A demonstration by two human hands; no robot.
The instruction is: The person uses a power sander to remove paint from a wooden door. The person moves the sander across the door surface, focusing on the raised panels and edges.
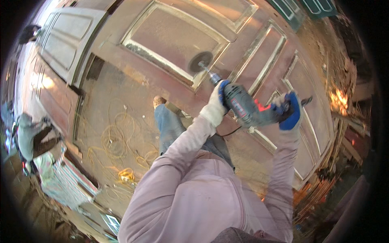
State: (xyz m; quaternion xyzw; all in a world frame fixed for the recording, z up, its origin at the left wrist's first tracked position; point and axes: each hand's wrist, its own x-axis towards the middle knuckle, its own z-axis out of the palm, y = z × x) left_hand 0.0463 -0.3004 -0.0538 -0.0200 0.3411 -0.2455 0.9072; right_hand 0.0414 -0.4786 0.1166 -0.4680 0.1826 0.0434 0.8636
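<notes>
The door (259, 52) is wood, with a matt reddish-brown finish that is worn to pale bare wood along the panel edges. The drill (247, 108) has a hard blue-grey plastic body with red parts, slightly glossy, and a metal chuck. Its round disc (200, 61) looks dark, matt and rough. Both gloves, on the left hand (214, 106) and the right hand (288, 110), are knitted cloth, white with a blue smooth coating. The sleeves (178, 162) are soft, matt lilac cloth.

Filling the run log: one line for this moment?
left hand: grips drill front | right hand: holds drill handle | sanding disc: on door panel
</notes>
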